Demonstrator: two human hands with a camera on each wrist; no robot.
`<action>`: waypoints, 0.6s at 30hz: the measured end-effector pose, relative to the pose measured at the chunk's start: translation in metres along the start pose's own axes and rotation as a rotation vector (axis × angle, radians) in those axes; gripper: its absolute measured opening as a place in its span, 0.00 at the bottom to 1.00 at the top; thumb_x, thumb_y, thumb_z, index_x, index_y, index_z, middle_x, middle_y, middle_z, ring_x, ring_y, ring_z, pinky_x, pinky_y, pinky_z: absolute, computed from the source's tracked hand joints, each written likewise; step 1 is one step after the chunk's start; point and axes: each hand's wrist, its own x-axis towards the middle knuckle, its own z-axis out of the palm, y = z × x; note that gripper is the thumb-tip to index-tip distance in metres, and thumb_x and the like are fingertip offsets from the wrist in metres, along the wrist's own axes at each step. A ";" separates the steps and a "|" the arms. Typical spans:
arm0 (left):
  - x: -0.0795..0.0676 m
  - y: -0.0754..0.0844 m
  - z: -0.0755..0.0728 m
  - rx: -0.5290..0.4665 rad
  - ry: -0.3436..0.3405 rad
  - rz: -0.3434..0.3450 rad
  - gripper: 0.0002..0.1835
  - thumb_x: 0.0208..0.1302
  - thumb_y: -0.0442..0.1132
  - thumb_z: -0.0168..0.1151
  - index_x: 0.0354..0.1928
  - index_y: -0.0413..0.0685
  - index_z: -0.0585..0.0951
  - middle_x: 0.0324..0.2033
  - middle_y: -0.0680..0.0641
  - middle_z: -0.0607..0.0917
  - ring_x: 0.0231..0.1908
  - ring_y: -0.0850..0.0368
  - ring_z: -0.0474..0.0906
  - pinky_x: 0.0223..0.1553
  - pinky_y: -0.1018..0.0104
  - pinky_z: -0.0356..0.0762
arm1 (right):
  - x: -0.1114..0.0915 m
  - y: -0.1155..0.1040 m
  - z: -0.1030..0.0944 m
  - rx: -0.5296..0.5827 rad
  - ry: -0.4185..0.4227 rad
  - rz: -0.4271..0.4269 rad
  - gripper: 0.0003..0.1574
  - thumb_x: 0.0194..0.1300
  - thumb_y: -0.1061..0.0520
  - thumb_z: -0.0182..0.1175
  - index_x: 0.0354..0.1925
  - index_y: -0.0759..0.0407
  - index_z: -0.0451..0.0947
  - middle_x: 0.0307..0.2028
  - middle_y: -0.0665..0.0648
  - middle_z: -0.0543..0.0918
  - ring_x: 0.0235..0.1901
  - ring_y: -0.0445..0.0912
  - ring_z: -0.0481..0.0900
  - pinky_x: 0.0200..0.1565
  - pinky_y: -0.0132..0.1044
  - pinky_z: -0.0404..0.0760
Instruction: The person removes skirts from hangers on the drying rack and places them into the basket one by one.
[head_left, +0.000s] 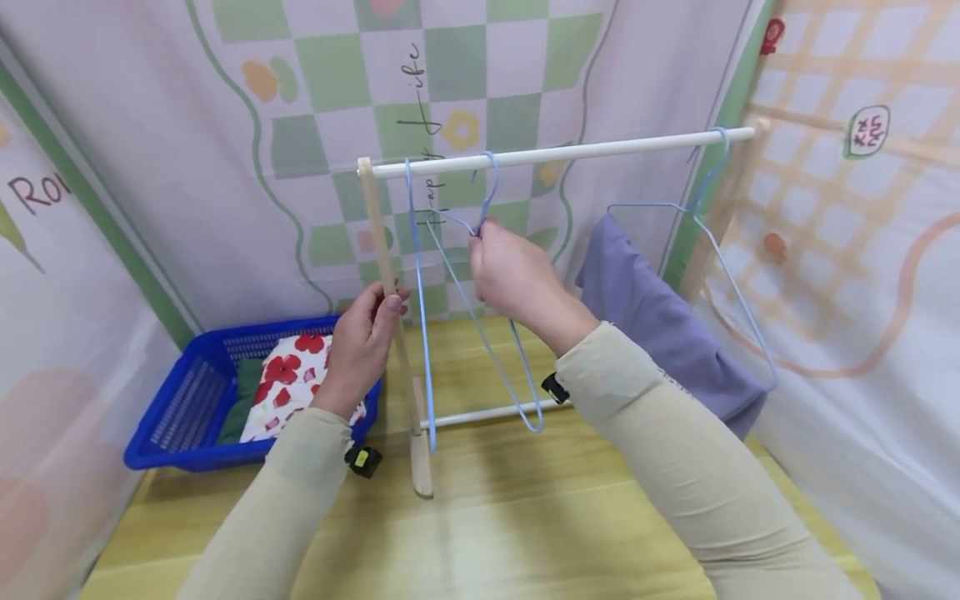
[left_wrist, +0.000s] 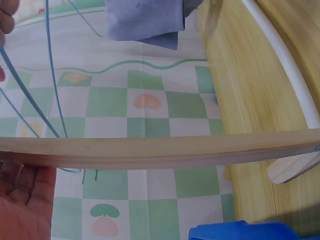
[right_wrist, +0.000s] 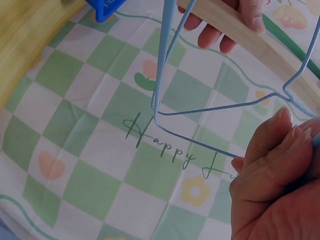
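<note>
My left hand [head_left: 360,346] grips the wooden side post [head_left: 381,225] of a small clothes rack, thumb in front and fingers behind. Just under the rack's white top rail [head_left: 585,152], my right hand [head_left: 517,271] pinches a light blue wire hanger [head_left: 496,177] at its neck. That hanger's hook loops over the rail. Another blue hanger [head_left: 422,292] hangs between it and the post, seen nearly edge-on. In the right wrist view, the right fingers [right_wrist: 280,165] are curled at the wire neck, with bare hanger wires [right_wrist: 210,107] beyond them.
Toward the rail's right end, a third blue hanger [head_left: 738,287] carries a purple cloth [head_left: 645,308]. Left of the rack, a blue plastic basket [head_left: 172,417] holds red-flowered white fabric [head_left: 285,375] and dark green fabric [head_left: 236,400]. A white lower bar [head_left: 480,414] runs close above the wooden table [head_left: 480,533].
</note>
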 end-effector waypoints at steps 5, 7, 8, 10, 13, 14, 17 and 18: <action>-0.001 -0.001 0.002 0.008 0.027 -0.006 0.22 0.84 0.50 0.49 0.63 0.41 0.79 0.52 0.42 0.89 0.54 0.48 0.85 0.55 0.49 0.83 | -0.001 -0.005 0.003 0.011 -0.007 -0.005 0.21 0.85 0.46 0.34 0.52 0.54 0.71 0.29 0.51 0.85 0.29 0.51 0.83 0.34 0.47 0.79; -0.001 -0.002 0.002 0.015 0.040 -0.001 0.22 0.84 0.49 0.49 0.63 0.42 0.80 0.51 0.42 0.89 0.54 0.48 0.86 0.55 0.50 0.83 | -0.002 -0.006 0.005 0.026 -0.005 -0.008 0.21 0.85 0.46 0.34 0.51 0.53 0.71 0.29 0.50 0.85 0.29 0.51 0.82 0.34 0.46 0.78; -0.001 -0.002 0.003 0.019 0.046 0.002 0.21 0.83 0.49 0.49 0.62 0.42 0.80 0.50 0.42 0.90 0.53 0.48 0.86 0.54 0.50 0.83 | -0.003 -0.007 0.005 0.035 -0.004 -0.007 0.21 0.85 0.45 0.33 0.52 0.53 0.70 0.28 0.50 0.85 0.29 0.51 0.82 0.33 0.46 0.78; -0.001 -0.003 0.004 0.028 0.056 0.009 0.21 0.83 0.49 0.49 0.61 0.43 0.81 0.49 0.42 0.90 0.53 0.49 0.86 0.53 0.52 0.83 | -0.003 -0.008 0.006 0.051 0.000 -0.012 0.21 0.85 0.45 0.33 0.52 0.53 0.70 0.28 0.50 0.85 0.29 0.52 0.82 0.33 0.46 0.78; -0.001 -0.003 0.006 0.029 0.068 0.014 0.21 0.83 0.49 0.50 0.60 0.42 0.81 0.48 0.42 0.90 0.52 0.49 0.86 0.51 0.52 0.83 | -0.004 -0.010 0.007 0.062 0.004 -0.017 0.21 0.85 0.46 0.33 0.52 0.53 0.70 0.28 0.49 0.85 0.28 0.51 0.82 0.33 0.45 0.77; -0.001 -0.003 0.007 0.026 0.070 0.015 0.21 0.83 0.49 0.50 0.60 0.42 0.81 0.48 0.42 0.90 0.52 0.49 0.86 0.51 0.53 0.83 | -0.004 -0.011 0.007 0.061 0.007 -0.021 0.21 0.85 0.46 0.33 0.52 0.53 0.70 0.27 0.49 0.85 0.28 0.51 0.82 0.33 0.45 0.77; -0.001 -0.003 0.008 0.015 0.076 0.014 0.21 0.83 0.49 0.50 0.60 0.41 0.81 0.48 0.41 0.90 0.51 0.49 0.86 0.50 0.53 0.83 | -0.004 -0.012 0.009 0.065 0.013 -0.035 0.21 0.86 0.46 0.33 0.51 0.54 0.70 0.27 0.50 0.85 0.29 0.52 0.81 0.33 0.45 0.77; -0.001 -0.003 0.009 0.016 0.080 0.015 0.21 0.83 0.49 0.50 0.60 0.41 0.81 0.48 0.41 0.90 0.51 0.49 0.86 0.50 0.53 0.83 | -0.004 -0.012 0.010 0.068 0.016 -0.039 0.21 0.86 0.46 0.33 0.50 0.54 0.70 0.27 0.50 0.85 0.29 0.52 0.81 0.33 0.45 0.77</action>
